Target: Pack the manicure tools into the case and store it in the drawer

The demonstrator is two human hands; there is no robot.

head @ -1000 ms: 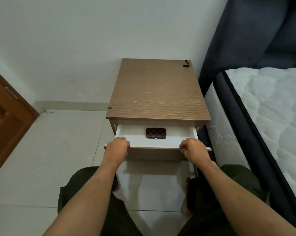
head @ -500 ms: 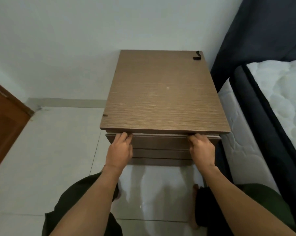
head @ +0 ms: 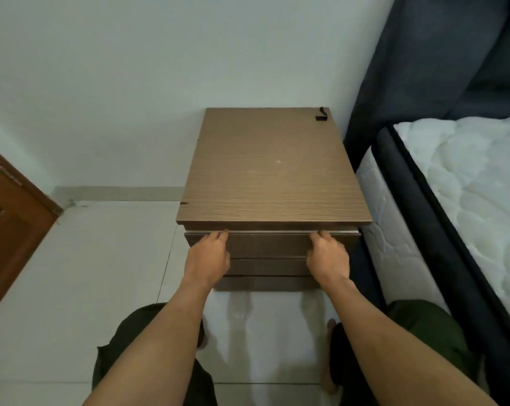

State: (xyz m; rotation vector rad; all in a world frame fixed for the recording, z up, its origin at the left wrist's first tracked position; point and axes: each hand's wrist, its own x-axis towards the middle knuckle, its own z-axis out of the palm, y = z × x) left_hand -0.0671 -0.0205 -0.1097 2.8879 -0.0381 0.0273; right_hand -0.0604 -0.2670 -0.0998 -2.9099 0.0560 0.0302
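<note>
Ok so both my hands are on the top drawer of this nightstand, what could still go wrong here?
1. Pinched fingers: the left hand and right hand curl their fingertips over the top edge of the top drawer, right under the overhanging nightstand top.
2. Not fully shut: a thin gap seems to show along that edge, so the drawer may need a last push.
3. The case is out of sight, so its position inside cannot be checked.

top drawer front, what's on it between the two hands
Nothing: in the head view the top drawer front is bare brown wood between the left hand and the right hand.
</note>
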